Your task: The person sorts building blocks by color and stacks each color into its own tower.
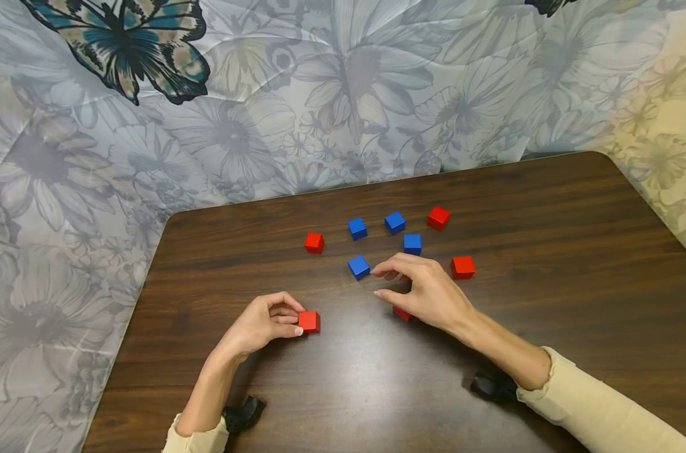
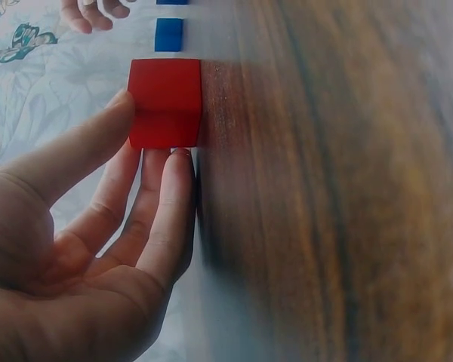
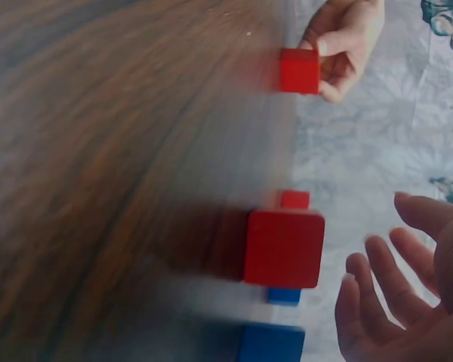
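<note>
My left hand pinches a red cube between thumb and fingertips, low at the wooden table. The left wrist view shows the same red cube close up, thumb on one side and fingertips along another. Over the middle of the table hovers my right hand, its fingers spread from the thumb with nothing between them. Its fingertips point at a blue cube just to their left. Beneath this hand lies another red cube, partly covered by it. A second blue cube sits just beyond the knuckles.
Farther back are two blue cubes and a red cube to their left. Two more red cubes stand toward the right. The brown table meets a floral cloth along its far edge.
</note>
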Motion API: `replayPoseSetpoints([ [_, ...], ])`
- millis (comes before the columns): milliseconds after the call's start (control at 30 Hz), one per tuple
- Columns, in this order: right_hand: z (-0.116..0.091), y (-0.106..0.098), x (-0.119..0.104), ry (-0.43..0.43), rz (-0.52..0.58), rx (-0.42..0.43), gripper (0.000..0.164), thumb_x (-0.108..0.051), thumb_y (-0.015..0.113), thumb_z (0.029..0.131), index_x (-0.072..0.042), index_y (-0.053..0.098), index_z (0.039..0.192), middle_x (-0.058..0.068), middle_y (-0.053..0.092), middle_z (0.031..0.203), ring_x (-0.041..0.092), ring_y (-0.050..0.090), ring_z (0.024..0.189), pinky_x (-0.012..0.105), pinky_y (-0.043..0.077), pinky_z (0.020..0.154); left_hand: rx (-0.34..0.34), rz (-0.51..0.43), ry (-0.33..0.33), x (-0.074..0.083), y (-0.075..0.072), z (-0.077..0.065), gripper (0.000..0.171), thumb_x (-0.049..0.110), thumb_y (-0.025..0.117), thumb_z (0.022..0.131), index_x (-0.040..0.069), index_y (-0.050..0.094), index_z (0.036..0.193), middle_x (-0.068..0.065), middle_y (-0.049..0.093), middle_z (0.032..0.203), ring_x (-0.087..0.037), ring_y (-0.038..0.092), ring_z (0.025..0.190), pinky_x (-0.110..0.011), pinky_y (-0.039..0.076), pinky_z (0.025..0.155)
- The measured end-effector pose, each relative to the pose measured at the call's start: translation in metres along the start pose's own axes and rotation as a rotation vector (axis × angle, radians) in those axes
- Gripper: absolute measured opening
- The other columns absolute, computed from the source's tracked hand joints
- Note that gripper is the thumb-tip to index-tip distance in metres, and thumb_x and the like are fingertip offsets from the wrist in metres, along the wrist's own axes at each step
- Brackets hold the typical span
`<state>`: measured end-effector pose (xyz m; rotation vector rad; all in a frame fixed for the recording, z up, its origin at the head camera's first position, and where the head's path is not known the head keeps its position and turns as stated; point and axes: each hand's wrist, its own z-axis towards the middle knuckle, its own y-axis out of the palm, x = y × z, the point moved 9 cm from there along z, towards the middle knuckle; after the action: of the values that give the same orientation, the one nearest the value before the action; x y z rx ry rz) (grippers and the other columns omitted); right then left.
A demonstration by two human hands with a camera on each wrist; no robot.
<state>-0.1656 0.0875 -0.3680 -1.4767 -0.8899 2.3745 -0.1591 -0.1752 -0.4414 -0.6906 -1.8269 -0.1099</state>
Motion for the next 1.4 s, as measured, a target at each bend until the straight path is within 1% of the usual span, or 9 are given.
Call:
replayPoseSetpoints([
  [200,-0.008,-0.009,0.007,0.018,-0.037,0.003,0.033,-0.013,0.085,0.08,-0.018,0.072,0.11,-0.003,0.07,0.105,0.017,0.065,0.089,0.035,0.056,0.075,0.012,0.008,-0.007,-0.001,0.001,0.001,0.032,0.0,0.079,0.082,0.0,0.065,0.11,-0.015,0.066,0.107,-0.025,0.066,0.101,-0.029,0.056,0.083],
  [433,-0.015,-0.014,0.015,0.043,-0.076,-0.003,0.036,-0.015,0.086,0.079,-0.016,0.072,0.113,-0.004,0.07,0.106,0.013,0.064,0.088,0.033,0.054,0.075,0.02,-0.008,-0.004,-0.001,0.001,0.001,0.032,-0.002,0.078,0.082,0.0,0.065,0.111,-0.014,0.065,0.105,-0.025,0.065,0.1,-0.029,0.056,0.082],
  [667,-0.025,-0.016,0.02,0.075,-0.084,-0.021,0.038,-0.018,0.086,0.079,-0.015,0.072,0.114,-0.006,0.069,0.107,0.012,0.062,0.091,0.033,0.054,0.078,0.009,-0.018,0.004,0.0,0.002,0.001,0.032,-0.003,0.078,0.083,0.0,0.065,0.112,-0.015,0.065,0.107,-0.025,0.064,0.1,-0.028,0.056,0.081],
  [833,-0.028,-0.017,0.022,0.083,-0.073,-0.033,0.038,-0.02,0.085,0.08,-0.013,0.071,0.115,-0.004,0.07,0.109,0.01,0.062,0.091,0.034,0.054,0.079,0.013,-0.015,0.002,0.0,0.001,0.0,0.032,-0.003,0.078,0.082,0.0,0.066,0.112,-0.015,0.064,0.106,-0.025,0.064,0.099,-0.028,0.056,0.082],
  [900,-0.03,-0.017,0.022,0.089,-0.07,-0.039,0.038,-0.02,0.085,0.08,-0.013,0.071,0.114,-0.003,0.07,0.107,0.009,0.062,0.09,0.031,0.054,0.078,0.014,-0.014,0.0,-0.001,0.001,0.0,0.032,-0.003,0.078,0.082,0.0,0.066,0.112,-0.015,0.064,0.107,-0.025,0.065,0.1,-0.028,0.056,0.082],
  [1067,-0.034,-0.017,0.019,0.104,-0.059,-0.047,0.036,-0.022,0.086,0.08,-0.013,0.072,0.112,-0.006,0.071,0.105,0.007,0.062,0.087,0.025,0.054,0.076,0.017,-0.015,-0.005,-0.002,0.002,0.0,0.032,-0.003,0.078,0.082,0.0,0.066,0.112,-0.015,0.065,0.108,-0.025,0.065,0.1,-0.028,0.056,0.083],
  [1300,-0.04,-0.013,0.022,0.131,-0.058,-0.065,0.038,-0.013,0.087,0.077,-0.011,0.071,0.112,-0.004,0.07,0.105,0.009,0.064,0.087,0.028,0.056,0.076,0.015,-0.008,-0.001,-0.002,0.001,0.0,0.032,-0.003,0.078,0.082,0.0,0.066,0.112,-0.016,0.064,0.108,-0.025,0.065,0.1,-0.028,0.056,0.082],
  [1400,-0.042,-0.012,0.024,0.142,-0.059,-0.071,0.039,-0.012,0.087,0.076,-0.011,0.071,0.112,-0.005,0.07,0.105,0.009,0.064,0.086,0.028,0.056,0.076,0.013,-0.007,0.006,-0.001,0.001,0.001,0.033,-0.003,0.078,0.082,-0.001,0.066,0.112,-0.016,0.064,0.108,-0.025,0.065,0.1,-0.028,0.056,0.082],
])
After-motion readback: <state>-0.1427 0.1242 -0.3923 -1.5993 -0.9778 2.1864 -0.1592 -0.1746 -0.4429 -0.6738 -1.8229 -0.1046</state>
